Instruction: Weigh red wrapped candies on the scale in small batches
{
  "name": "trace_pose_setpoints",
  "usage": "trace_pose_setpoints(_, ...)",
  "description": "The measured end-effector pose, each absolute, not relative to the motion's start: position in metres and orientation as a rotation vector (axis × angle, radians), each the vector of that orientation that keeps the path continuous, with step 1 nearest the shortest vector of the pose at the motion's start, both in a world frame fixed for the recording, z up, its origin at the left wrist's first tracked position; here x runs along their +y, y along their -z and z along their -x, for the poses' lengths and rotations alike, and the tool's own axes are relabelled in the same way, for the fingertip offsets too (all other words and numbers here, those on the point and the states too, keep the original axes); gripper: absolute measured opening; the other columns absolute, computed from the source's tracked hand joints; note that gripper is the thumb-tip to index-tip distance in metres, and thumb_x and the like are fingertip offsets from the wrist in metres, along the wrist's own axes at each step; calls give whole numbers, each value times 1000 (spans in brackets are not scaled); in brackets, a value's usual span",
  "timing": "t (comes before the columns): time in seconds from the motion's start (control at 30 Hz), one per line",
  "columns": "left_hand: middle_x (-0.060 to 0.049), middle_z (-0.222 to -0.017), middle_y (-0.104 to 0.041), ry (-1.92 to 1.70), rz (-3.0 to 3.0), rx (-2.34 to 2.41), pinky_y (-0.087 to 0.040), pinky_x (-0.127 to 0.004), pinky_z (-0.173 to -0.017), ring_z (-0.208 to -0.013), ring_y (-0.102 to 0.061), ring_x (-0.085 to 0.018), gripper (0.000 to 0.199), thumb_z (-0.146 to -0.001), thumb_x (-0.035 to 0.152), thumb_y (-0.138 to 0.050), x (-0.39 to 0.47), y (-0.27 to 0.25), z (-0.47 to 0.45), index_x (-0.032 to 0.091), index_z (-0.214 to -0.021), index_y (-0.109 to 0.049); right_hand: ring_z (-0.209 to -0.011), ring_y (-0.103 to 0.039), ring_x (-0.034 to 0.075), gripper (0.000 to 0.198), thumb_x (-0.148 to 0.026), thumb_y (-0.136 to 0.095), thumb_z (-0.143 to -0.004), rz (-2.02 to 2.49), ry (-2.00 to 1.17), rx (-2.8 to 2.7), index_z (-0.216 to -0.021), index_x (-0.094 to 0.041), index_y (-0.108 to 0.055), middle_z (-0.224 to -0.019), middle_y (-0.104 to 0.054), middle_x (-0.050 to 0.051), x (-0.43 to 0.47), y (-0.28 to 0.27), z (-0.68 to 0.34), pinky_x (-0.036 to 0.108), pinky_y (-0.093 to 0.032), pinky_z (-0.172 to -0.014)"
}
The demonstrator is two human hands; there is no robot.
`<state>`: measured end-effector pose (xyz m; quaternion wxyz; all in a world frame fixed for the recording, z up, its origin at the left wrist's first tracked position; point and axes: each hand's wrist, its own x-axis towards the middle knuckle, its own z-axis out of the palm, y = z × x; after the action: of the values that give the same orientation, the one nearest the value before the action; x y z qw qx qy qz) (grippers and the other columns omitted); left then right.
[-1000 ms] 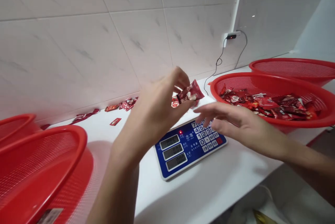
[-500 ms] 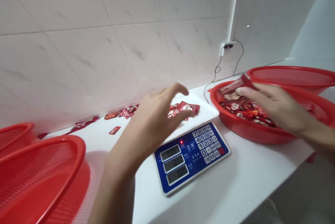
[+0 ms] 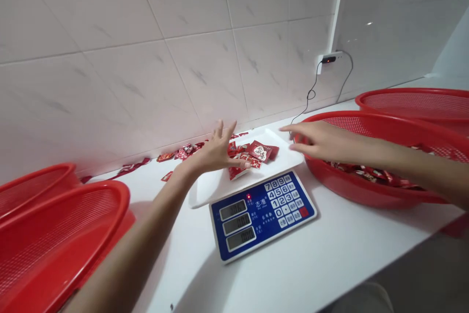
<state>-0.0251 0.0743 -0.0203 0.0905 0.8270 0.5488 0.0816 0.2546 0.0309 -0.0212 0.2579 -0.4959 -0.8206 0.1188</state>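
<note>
A digital scale [image 3: 264, 215] with a blue keypad panel stands on the white table, its white weighing tray [image 3: 216, 188] behind the panel. Several red candy packets [image 3: 261, 151] lie in a small heap on the tray. My left hand [image 3: 216, 153] reaches over the tray's left part, fingers spread, the thumb beside the packets. On the other side, my right hand [image 3: 311, 139] is at the tray's right edge with fingers stretched out and nothing visible in them. Its forearm crosses a red basket [image 3: 340, 193] holding many red packets [image 3: 377, 174].
Another red basket [image 3: 410, 100] stands behind at the right. Two red baskets [image 3: 117, 200] are at the left. Loose packets [image 3: 186, 151] lie along the tiled wall. A socket [image 3: 328, 59] with a thin black cable is on the wall.
My right hand has come left from the basket to the tray's edge, and the packet it held is out of it. My left hand has drawn back a little, fingers spread wider.
</note>
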Motion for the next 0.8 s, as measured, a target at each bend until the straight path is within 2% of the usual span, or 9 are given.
trace_pose_setpoints(0.07, -25, -164, 8, -149, -2426, 1505, -23, -67, -115, -149, -3, -52, 138, -55, 73, -78, 94, 25, 24, 23, -158, 0, -109, -64, 30, 73, -28, -70, -77, 1362, -345, -2426, -147, -20, -49, -127, -65, 12, 51, 19, -227, 39, -51, -87)
trace_pose_setpoints(0.1, -26, -165, 1, -128, -2428, 1460, -24, -66, -115, -149, -8, -51, 139, -53, 73, -78, 100, 29, 23, 22, -158, -2, -110, -63, 30, 74, -25, -73, -74, 1387, -353, -2503, -144, -19, -51, -127, -66, 13, 61, 19, -215, 39, -51, -87)
trace_pose_setpoints(0.2, -24, -164, -14, -158, -2484, 1320, -27, -55, -118, -150, -18, -42, 133, -56, 69, -78, 103, 43, 14, 19, -158, -8, -104, -65, 31, 53, -17, -72, -73, 1415, -370, -2633, -125, -11, -65, -114, -70, 16, 78, 24, -188, 37, -51, -82)
trace_pose_setpoints(0.27, -22, -164, -17, -240, -2518, 1251, -29, -48, -119, -150, -24, -36, 126, -63, 65, -75, 98, 52, 4, 19, -158, -6, -105, -65, 30, 48, -12, -67, -75, 1406, -365, -2589, -123, -9, -65, -114, -69, 17, 80, 29, -179, 36, -50, -82)
trace_pose_setpoints(0.37, -20, -160, -28, -362, -2536, 1265, -36, -46, -113, -141, -40, -35, 108, -74, 60, -67, 91, 62, -7, 22, -157, -9, -108, -64, 30, 63, -10, -65, -75, 1457, -425, -2477, -136, -9, -53, -121, -67, 18, 77, 39, -177, 36, -50, -82)
trace_pose_setpoints(0.5, -17, -143, -50, -362, -2540, 1402, -44, -53, -101, -118, -57, -37, 75, -84, 55, -56, 87, 64, -13, 25, -149, -36, -116, -61, 28, 63, -16, -54, -86, 1450, -623, -2440, -147, -11, -41, -130, -64, 16, 65, 37, -191, 37, -50, -88)
trace_pose_setpoints(0.63, -13, -126, -58, -316, -2579, 1465, -44, -54, -98, -105, -61, -33, 49, -86, 50, -53, 85, 62, -17, 26, -128, -60, -116, -61, 29, 58, -28, -49, -92, 1548, -526, -2456, -148, -17, -42, -131, -64, 14, 57, 17, -227, 41, -49, -94)
trace_pose_setpoints(0.7, -12, -123, -57, -327, -2590, 1489, -45, -51, -96, -101, -61, -31, 45, -85, 47, -55, 83, 62, -17, 26, -124, -62, -110, -64, 29, 55, -30, -45, -93, 1626, -393, -2387, -147, -20, -43, -124, -68, 12, 61, 9, -258, 44, -49, -95)
trace_pose_setpoints(0.8, -10, -115, -60, -349, -2591, 1495, -48, -42, -92, -98, -61, -25, 40, -84, 41, -57, 82, 63, -17, 25, -120, -62, -108, -65, 32, 51, -34, -49, -91, 1876, -296, -2341, -138, -15, -54, -119, -69, 15, 72, 15, -312, 48, -47, -97)
